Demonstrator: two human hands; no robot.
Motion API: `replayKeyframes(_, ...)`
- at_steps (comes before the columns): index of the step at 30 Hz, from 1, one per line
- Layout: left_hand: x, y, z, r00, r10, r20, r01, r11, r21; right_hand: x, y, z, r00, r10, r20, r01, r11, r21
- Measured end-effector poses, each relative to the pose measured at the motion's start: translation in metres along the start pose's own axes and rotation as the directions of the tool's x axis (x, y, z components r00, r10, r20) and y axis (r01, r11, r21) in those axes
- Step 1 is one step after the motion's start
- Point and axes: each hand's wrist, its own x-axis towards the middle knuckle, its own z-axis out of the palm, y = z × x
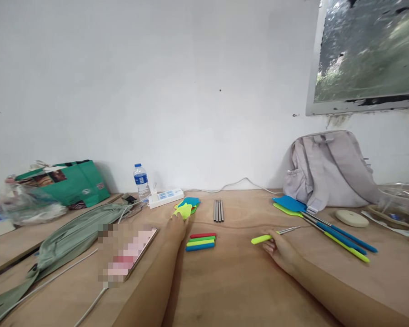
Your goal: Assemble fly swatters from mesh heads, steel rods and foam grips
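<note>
My left hand [179,221] reaches to the back of the table, its fingers closed at the lower edge of a yellow-green fly swatter head [183,210]. Under that lie more heads, a blue head [192,203] among them. Held in my right hand [276,246] is a yellow-green handle [261,239] with a thin metal rod [289,230] sticking out to the right. Between the hands, red, green, yellow and blue handles [201,242] lie in a row. Behind them several grey metal tubes [218,210] rest side by side.
Fly swatters [337,230] with blue and yellow-green heads lie at the right, before a backpack [327,172]. A round disc [351,218] is beside them. On the left are a phone [132,254], a green bag [68,181], a water bottle [141,179] and a power strip [166,198].
</note>
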Motion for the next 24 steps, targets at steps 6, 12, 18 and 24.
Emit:
replayKeyframes(6,0.001,-0.003,-0.010,0.997,-0.073,-0.025,0.066,0.977,-0.202,-0.009,-0.009,-0.008,0.973,0.201,0.112,-0.191,0.977,-0.100)
replayKeyframes(12,-0.008,-0.003,-0.036,0.953,-0.238,-0.186,0.123,0.868,-0.481,-0.015,-0.014,-0.007,0.944,0.259,0.205,-0.249,0.966,-0.076)
replayKeyframes(18,-0.029,0.029,-0.045,0.861,-0.480,-0.167,0.155,0.562,-0.813,-0.025,-0.014,0.003,0.951,0.244,0.188,-0.194,0.948,-0.250)
replayKeyframes(24,-0.057,0.080,-0.037,0.881,-0.451,0.143,0.284,0.263,-0.922,-0.032,-0.018,0.003,0.937,0.014,0.349,0.224,0.744,-0.630)
